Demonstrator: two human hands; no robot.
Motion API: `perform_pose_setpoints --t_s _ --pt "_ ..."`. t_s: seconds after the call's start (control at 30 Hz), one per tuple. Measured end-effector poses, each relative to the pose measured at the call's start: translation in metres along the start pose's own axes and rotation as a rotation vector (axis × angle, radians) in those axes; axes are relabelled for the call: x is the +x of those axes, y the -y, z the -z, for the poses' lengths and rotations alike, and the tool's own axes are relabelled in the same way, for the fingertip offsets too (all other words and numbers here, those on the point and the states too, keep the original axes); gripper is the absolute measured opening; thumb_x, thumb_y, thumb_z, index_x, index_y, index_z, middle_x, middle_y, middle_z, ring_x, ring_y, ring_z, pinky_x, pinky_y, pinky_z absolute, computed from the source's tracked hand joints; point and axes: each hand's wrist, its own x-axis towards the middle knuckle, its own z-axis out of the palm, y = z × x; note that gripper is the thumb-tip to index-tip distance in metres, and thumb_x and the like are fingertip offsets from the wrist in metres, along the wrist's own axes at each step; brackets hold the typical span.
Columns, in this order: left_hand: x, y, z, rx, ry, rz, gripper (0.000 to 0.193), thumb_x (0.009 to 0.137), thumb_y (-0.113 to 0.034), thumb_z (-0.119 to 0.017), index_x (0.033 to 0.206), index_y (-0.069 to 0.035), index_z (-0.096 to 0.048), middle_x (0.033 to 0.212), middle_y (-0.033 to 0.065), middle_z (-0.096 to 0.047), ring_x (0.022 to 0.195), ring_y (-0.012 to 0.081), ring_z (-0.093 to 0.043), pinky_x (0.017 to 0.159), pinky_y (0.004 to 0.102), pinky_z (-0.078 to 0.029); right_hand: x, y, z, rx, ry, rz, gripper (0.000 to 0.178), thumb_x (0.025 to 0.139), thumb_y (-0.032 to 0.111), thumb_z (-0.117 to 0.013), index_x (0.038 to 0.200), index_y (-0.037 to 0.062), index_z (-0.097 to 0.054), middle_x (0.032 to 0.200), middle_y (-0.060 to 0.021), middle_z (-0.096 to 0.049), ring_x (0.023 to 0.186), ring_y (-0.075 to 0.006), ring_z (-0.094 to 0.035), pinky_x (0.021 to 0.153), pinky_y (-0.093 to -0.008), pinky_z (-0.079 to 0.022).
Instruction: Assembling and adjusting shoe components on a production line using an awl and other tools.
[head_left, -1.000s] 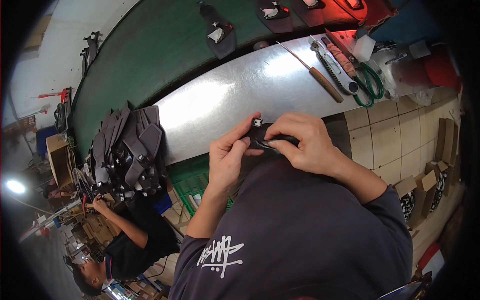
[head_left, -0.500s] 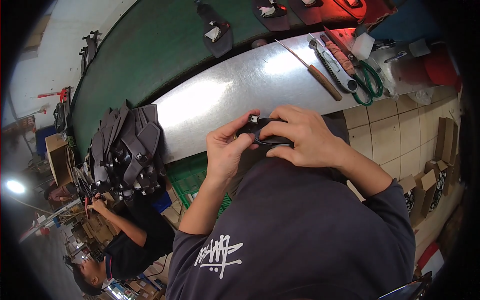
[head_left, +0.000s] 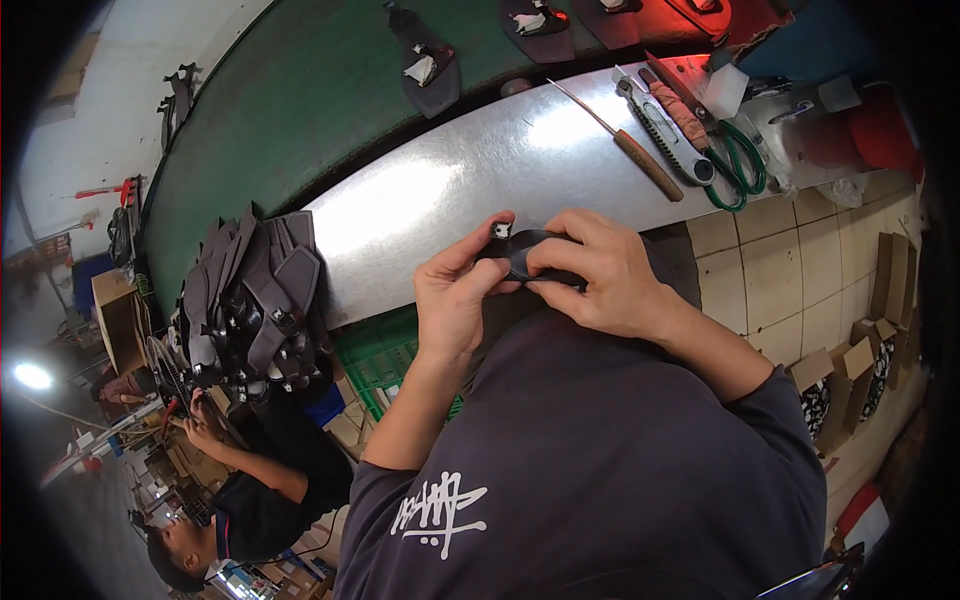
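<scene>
Clamped on the dark strap (head_left: 522,243) from both sides: by thumb and fingers of the left hand (head_left: 450,290), by bent fingers and thumb of the right hand (head_left: 610,270). Held just in front of the dark shirt (head_left: 600,430), seen against the near edge of the metal bench top (head_left: 420,225), with the pale fitting (head_left: 502,231) standing up beside the left index fingertip. Hard to tell, under the right fingers, whether folded over or merely bent.

Likely to twist or slip if pinched so near the fitting and pulled unevenly from the right. Could spring out of its curve if let go by one hand alone. If dropped, liable to miss the metal and fall toward the body, or toward the green crate (head_left: 362,368) below to the left, because of being held so close to the edge.

Best moved forward or to the left, over open metal, as far as the dark gap before the green surface (head_left: 300,120). Bounded at the left end by the pile of straps (head_left: 262,285). Tighter ahead to the right: met first by the awl (head_left: 640,163), then by the cutter (head_left: 665,130) and the green-handled scissors (head_left: 737,165). Risky to sweep that way, given bared points.
</scene>
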Motion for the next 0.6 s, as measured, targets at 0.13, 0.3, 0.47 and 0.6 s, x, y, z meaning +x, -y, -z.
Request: perform_pose_setpoints --t_s 0.13,0.3,0.47,0.6 --pt "0.005 -0.013 0.009 -0.127 0.073 0.278 0.039 0.08 0.008 -0.054 0.118 0.002 -0.062 0.121 0.0155 -0.062 0.084 0.0156 -0.068 0.061 0.0233 -0.06 -0.001 0.001 -0.001 -0.007 -0.035 0.11 0.023 0.064 0.01 -0.078 0.083 0.0104 -0.066 0.087 -0.0093 -0.057 0.074 -0.0255 -0.059 0.061 -0.0341 -0.047" --pt "0.005 -0.019 0.011 -0.203 0.181 0.245 0.043 0.087 0.0 -0.052 0.129 0.001 -0.053 0.124 0.016 -0.06 0.089 0.0161 -0.067 0.06 0.022 -0.059 -0.003 0.003 0.007 0.029 0.014 0.116 0.025 0.068 0.013 -0.077 0.09 0.0109 -0.065 0.089 -0.0097 -0.058 0.074 -0.0269 -0.06 0.062 -0.0347 -0.048" --pt "0.002 -0.009 0.005 -0.028 0.1 0.027 0.043 0.095 -0.013 -0.049 0.135 0.001 -0.047 0.121 0.0142 -0.061 0.089 0.0113 -0.064 0.054 0.0198 -0.055 -0.003 0.005 0.002 0.072 -0.042 0.048 0.031 0.07 0.006 -0.077 0.099 0.005 -0.064 0.095 -0.0132 -0.063 0.079 -0.0276 -0.064 0.065 -0.0339 -0.051" --pt "-0.002 -0.007 0.007 0.006 0.125 0.167 0.032 0.096 -0.016 -0.048 0.124 -0.002 -0.055 0.104 0.0068 -0.064 0.08 0.0062 -0.06 0.049 0.0199 -0.046 -0.007 0.005 0.002 0.156 -0.016 -0.114 0.026 0.076 0.008 -0.075 0.097 0.0028 -0.06 0.089 -0.0128 -0.065 0.075 -0.0285 -0.065 0.065 -0.0343 -0.051"
